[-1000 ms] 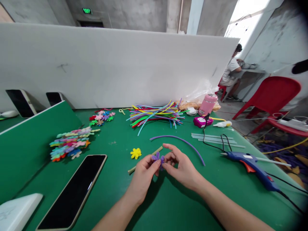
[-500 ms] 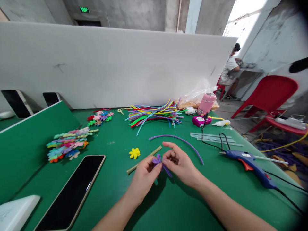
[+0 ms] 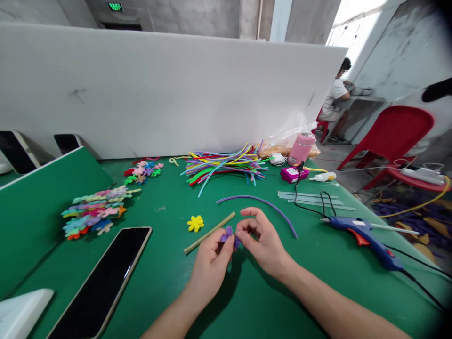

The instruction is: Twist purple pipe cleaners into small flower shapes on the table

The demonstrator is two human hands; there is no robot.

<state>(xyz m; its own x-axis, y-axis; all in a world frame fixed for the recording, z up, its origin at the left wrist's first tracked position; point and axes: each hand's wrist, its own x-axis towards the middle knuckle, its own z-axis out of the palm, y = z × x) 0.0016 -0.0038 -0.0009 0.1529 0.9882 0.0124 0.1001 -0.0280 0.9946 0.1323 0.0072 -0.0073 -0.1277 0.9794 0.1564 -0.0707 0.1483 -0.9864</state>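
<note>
Between my two hands is a purple pipe-cleaner flower (image 3: 229,231) with looped petals. My left hand (image 3: 213,256) pinches it between thumb and fingers from the left. From the right, my right hand (image 3: 259,240) closes thumb and index finger on its edge; part of the flower is hidden by the fingers. A yellow pipe-cleaner flower (image 3: 195,223) lies flat to the left of the hands. Behind my left hand rests a thin tan stick (image 3: 221,224). Beyond my right hand, a loose purple pipe cleaner (image 3: 259,199) curves across the green table (image 3: 165,287).
A bundle of coloured pipe cleaners (image 3: 226,165) lies at the back. Finished flowers (image 3: 95,212) are stacked at left, near a phone (image 3: 102,282). To the right are a blue glue gun (image 3: 367,238) with its cord, glue sticks (image 3: 314,199) and a pink bottle (image 3: 301,148).
The straight purple end that stuck out below the flower no longer shows; it appears folded in at the fingers. Both hands stay close together, and the view has shifted slightly.
</note>
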